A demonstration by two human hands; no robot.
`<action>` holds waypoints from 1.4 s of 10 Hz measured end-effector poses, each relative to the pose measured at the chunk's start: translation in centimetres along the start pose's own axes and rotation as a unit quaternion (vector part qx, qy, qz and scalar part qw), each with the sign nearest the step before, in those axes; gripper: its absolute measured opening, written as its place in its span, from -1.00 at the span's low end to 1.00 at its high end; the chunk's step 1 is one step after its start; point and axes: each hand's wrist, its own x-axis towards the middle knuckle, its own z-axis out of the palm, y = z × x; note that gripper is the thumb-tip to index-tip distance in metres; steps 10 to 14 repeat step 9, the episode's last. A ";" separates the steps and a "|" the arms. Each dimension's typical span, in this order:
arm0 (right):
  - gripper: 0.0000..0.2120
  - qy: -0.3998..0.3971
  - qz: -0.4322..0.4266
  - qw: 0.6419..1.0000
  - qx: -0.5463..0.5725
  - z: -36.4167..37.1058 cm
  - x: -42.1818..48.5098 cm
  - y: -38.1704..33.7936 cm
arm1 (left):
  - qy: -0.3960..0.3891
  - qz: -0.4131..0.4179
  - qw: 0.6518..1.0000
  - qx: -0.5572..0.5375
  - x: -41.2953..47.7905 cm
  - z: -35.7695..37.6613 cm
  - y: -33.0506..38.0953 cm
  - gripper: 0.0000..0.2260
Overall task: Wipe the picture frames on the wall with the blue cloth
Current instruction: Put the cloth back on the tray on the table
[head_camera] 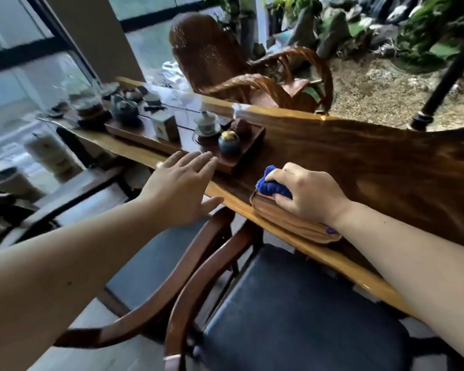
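My right hand [307, 192] is closed over the crumpled blue cloth [269, 183], which lies on a small wooden tray [287, 219] at the near edge of the long wooden table [359, 162]. A bit of the cloth sticks out under my wrist. My left hand [181, 184] hovers flat with fingers spread over the table's near edge, just short of a dark tea tray [248, 149]. No picture frame or wall is in view.
The tea tray holds a lidded cup [206, 124], a round dark jar with a gold lid [228, 143], a teapot [125, 109] and a small box [165, 125]. A dark-cushioned wooden chair [292, 311] stands below me. A wicker rocking chair [241, 65] sits beyond the table.
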 end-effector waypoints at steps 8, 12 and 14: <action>-0.28 -0.131 0.118 0.981 -0.081 16.5 -1.8 10.6 | -0.103 0.062 0.990 -0.078 9.9 19.5 7.3 -0.27; -0.26 -0.128 0.094 0.984 -0.075 14.5 -0.7 9.4 | -0.091 0.049 0.991 -0.080 9.4 17.4 6.2 -0.30; -0.26 -0.128 0.094 0.984 -0.075 14.5 -0.7 9.4 | -0.091 0.049 0.991 -0.080 9.4 17.4 6.2 -0.30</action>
